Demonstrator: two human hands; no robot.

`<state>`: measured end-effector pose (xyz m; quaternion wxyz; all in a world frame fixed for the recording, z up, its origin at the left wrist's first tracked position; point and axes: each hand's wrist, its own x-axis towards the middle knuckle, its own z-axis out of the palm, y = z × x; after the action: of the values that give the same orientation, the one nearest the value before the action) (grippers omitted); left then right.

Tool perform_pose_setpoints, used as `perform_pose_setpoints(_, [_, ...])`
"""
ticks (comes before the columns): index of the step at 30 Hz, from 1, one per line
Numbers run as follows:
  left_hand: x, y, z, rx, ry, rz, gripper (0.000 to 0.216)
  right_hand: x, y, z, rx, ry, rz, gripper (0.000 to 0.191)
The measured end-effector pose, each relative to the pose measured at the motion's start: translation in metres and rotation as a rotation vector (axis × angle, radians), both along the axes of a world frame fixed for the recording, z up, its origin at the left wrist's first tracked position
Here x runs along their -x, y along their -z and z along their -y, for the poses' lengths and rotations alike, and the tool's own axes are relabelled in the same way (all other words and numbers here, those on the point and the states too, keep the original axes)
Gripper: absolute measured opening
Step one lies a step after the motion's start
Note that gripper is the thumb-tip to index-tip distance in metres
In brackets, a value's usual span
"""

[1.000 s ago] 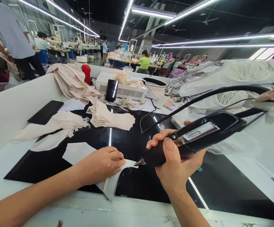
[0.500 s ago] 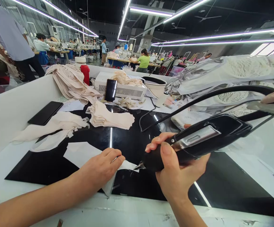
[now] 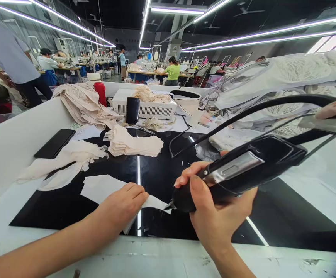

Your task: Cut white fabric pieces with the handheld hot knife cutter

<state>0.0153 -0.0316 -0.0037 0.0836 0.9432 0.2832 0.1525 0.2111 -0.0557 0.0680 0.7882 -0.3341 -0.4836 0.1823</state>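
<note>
Your left hand (image 3: 127,206) lies palm down with its fingers close together over the middle of a white piece (image 3: 100,187), which spreads on the black board (image 3: 153,177). You cover part of that piece, so whether your fingers pinch it or only press it cannot be told. Its broad end shows beyond your left wrist, and its narrow end runs out from your fingertips towards your right hand (image 3: 217,210).

Your right hand is wrapped around the front of a black tool (image 3: 249,166), thumb on the near side, fingers curling over from the far side. You hold it tilted, the rear raised away to the right and the pointed metal tip (image 3: 169,206) down at the narrow end of the white piece, between your two hands. A thick black cable (image 3: 243,110) arches beyond your right hand.

Straight ahead of your left hand lies a stack of cream pieces (image 3: 133,144), and behind it a phone (image 3: 132,110) stands upright against a white vented box (image 3: 153,112). Farther to the left of your left hand, crumpled pale cloth (image 3: 63,156) lies just beside a flat black device (image 3: 55,143). Beyond your right hand, pale lacy pieces (image 3: 286,83) are heaped up.
</note>
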Motion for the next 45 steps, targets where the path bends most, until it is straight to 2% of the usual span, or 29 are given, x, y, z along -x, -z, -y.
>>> perform_pose_setpoints(9, [-0.001,-0.006,0.006,-0.088,-0.017,-0.100,0.046,0.003,0.002,0.003,0.009,0.004,-0.008,0.042])
perform_pose_setpoints(14, [-0.011,0.001,0.015,-0.240,-0.053,-0.114,0.026,0.004,0.004,0.005,0.028,0.002,-0.010,0.042])
perform_pose_setpoints(18, [-0.019,0.005,0.022,-0.341,-0.069,-0.129,0.066,0.004,0.005,0.005,0.025,-0.008,-0.008,0.039])
perform_pose_setpoints(21, [-0.021,0.008,0.026,-0.403,-0.080,-0.103,0.073,0.003,0.005,0.006,0.033,-0.016,-0.014,0.040])
perform_pose_setpoints(28, [-0.019,0.015,0.029,-0.415,-0.099,-0.098,0.067,0.003,0.000,-0.008,0.017,-0.014,-0.034,0.037])
perform_pose_setpoints(34, [-0.019,0.014,0.028,-0.425,-0.091,-0.076,0.068,0.010,-0.001,-0.027,0.020,-0.034,-0.050,0.039])
perform_pose_setpoints(45, [-0.019,0.012,0.027,-0.375,-0.065,-0.031,0.066,0.015,0.003,-0.034,0.020,-0.066,-0.021,0.036])
